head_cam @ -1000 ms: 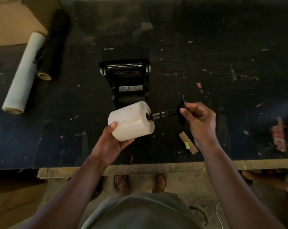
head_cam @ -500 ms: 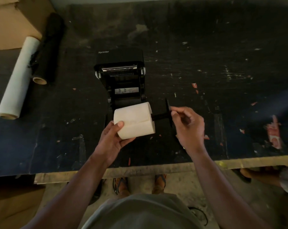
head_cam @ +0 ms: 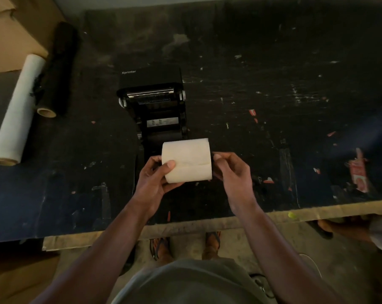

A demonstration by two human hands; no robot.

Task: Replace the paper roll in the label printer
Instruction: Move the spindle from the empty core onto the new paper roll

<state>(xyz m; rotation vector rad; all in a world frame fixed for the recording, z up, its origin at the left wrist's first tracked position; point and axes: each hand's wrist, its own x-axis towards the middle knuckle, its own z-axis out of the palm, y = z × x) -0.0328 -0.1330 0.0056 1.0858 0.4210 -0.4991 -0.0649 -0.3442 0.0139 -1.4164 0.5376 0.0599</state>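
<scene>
The left hand [head_cam: 156, 179] grips the cream paper roll [head_cam: 186, 160] at its left end, thumb across the front. The right hand [head_cam: 233, 172] presses fingers closed against the roll's right end. The roll hangs just at 6 o'clock of the open black Xprinter label printer [head_cam: 152, 102] on the dark counter [head_cam: 273, 95]. At 9 o'clock lie a white film roll [head_cam: 17, 108] and a black film roll [head_cam: 59, 66].

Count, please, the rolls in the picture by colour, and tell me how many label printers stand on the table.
White or cream rolls: 2 (the paper roll held between the left hand and the right hand; the long white roll at the far left)
Black rolls: 1 (the black roll beside it)
Label printers: 1 (the black label printer, open)
Total: 4
</scene>
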